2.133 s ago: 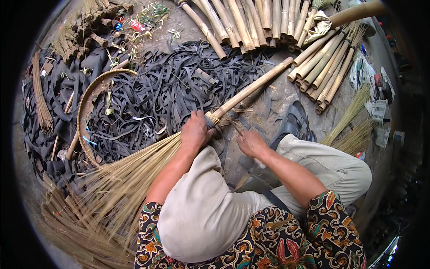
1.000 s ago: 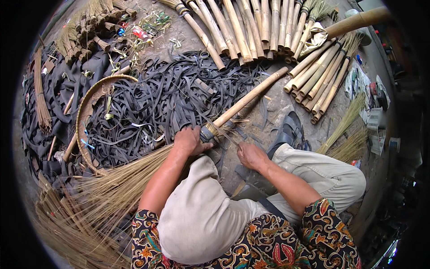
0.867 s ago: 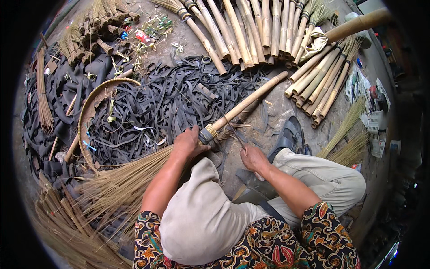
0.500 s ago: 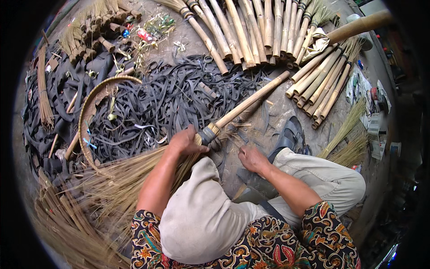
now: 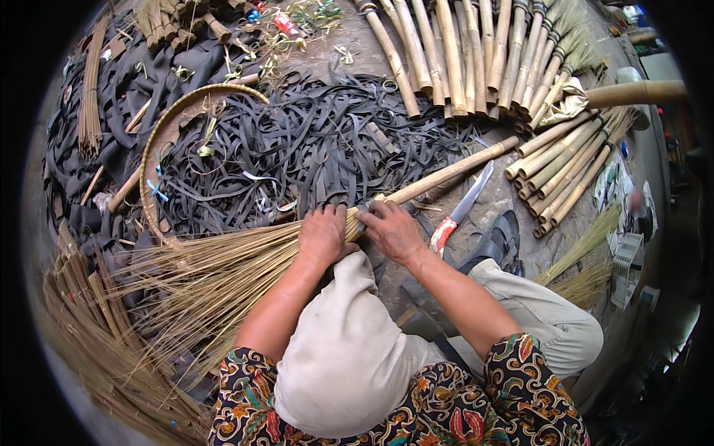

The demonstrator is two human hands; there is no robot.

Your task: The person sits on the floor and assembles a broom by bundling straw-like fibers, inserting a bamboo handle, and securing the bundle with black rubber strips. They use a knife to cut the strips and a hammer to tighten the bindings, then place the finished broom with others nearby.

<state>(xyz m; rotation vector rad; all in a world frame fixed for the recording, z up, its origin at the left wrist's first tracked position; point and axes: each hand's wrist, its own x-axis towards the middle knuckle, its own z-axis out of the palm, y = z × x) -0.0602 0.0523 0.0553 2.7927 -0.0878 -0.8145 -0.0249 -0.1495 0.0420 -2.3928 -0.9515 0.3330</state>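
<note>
A broom lies across my lap: a bamboo handle [image 5: 454, 169] runs up to the right and a fan of thin straw bristles [image 5: 208, 279] spreads to the lower left. My left hand [image 5: 323, 234] is closed around the bristle bundle just where it meets the handle. My right hand [image 5: 390, 229] grips the same joint from the handle side, touching the left hand. A knife with a red and white handle [image 5: 462, 208] lies on the ground just right of my right hand, untouched.
A heap of black rubber strips [image 5: 297, 156] fills the ground ahead, with a round woven tray rim [image 5: 160, 141] at its left. Bamboo poles [image 5: 476, 52] lie at the top and stacked ones [image 5: 565, 167] at the right. Loose straw bundles [image 5: 97, 349] lie lower left; a sandal [image 5: 500, 239] by my knee.
My right hand moved left from the ground near my knee onto the broom's joint, meeting the left hand. The knife now lies on the ground. The broom shifted slightly.
</note>
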